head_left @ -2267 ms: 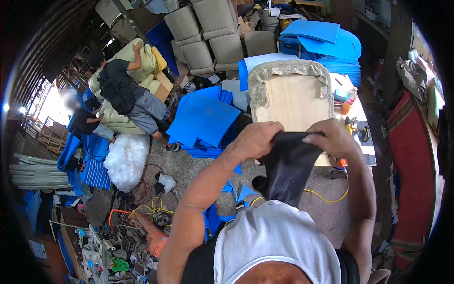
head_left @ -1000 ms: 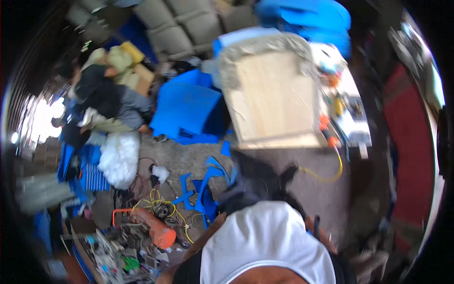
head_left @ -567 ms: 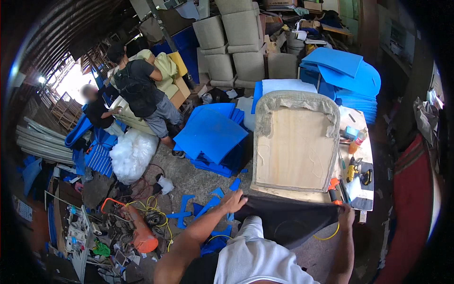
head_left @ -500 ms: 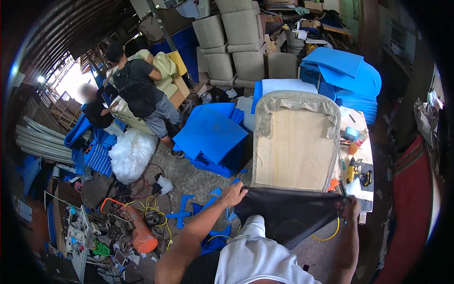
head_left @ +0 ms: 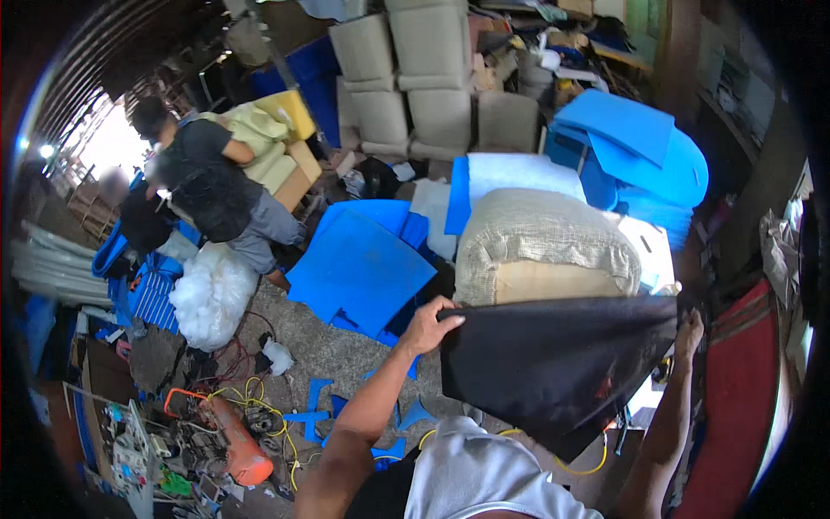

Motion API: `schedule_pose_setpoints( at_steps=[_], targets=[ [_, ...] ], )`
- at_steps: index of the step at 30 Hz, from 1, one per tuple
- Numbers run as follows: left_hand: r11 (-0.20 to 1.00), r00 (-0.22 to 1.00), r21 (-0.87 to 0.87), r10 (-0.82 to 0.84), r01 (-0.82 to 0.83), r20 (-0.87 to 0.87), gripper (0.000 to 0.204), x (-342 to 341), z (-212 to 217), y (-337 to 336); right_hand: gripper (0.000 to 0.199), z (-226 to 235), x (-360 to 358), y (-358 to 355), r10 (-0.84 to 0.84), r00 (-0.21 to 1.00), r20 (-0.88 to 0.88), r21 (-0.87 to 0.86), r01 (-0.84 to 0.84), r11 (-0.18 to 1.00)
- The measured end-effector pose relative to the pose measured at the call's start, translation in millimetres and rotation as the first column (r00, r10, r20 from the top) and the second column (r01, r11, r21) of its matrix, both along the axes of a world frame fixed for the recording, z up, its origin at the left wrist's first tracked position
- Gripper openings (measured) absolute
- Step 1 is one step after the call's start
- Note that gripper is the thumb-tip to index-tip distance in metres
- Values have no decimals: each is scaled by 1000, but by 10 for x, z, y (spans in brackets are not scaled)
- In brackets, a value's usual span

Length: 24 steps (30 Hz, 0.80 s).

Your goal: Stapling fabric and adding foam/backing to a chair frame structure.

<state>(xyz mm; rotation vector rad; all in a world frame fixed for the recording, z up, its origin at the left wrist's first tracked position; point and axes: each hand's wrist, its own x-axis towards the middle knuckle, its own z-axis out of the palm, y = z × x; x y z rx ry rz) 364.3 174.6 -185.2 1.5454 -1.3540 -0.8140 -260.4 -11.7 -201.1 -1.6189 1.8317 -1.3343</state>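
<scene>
Black fabric sheet point(head_left: 553, 372) now lifted higher than a moment ago, stretched wide; left hand point(head_left: 430, 322) and right hand point(head_left: 689, 329) pinch its top corners, covering the seat frame point(head_left: 545, 251) — ready for draping.

blue foam sheets point(head_left: 363, 264) on floor | grey cushions point(head_left: 415, 78) stacked behind | white stuffing bag point(head_left: 212, 294) beside crouching person point(head_left: 216, 186)

A black cloth point(head_left: 553, 372) is spread out wide between two raised hands: the left hand point(head_left: 430, 325) pinches its upper left corner, the right hand point(head_left: 689, 329) grips the upper right corner. Behind the cloth's top edge stands a seat frame point(head_left: 545, 259) covered in burlap. Blue foam sheets point(head_left: 359, 268) lie on the floor to the left, near a crouching person point(head_left: 216, 190).
</scene>
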Motion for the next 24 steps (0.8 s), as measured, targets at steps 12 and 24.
schedule_pose_setpoints(
  at_steps=[12,24],
  targets=[
    [894,914,-195,402,-404,-49,25,473,452,-895,25,568,825,-931,230,819,526,-66,-230,971],
    [796,833,-255,547,-549,-86,27,888,487,-1128,34,707,1051,-1108,381,811,444,163,-492,855]
  ],
)
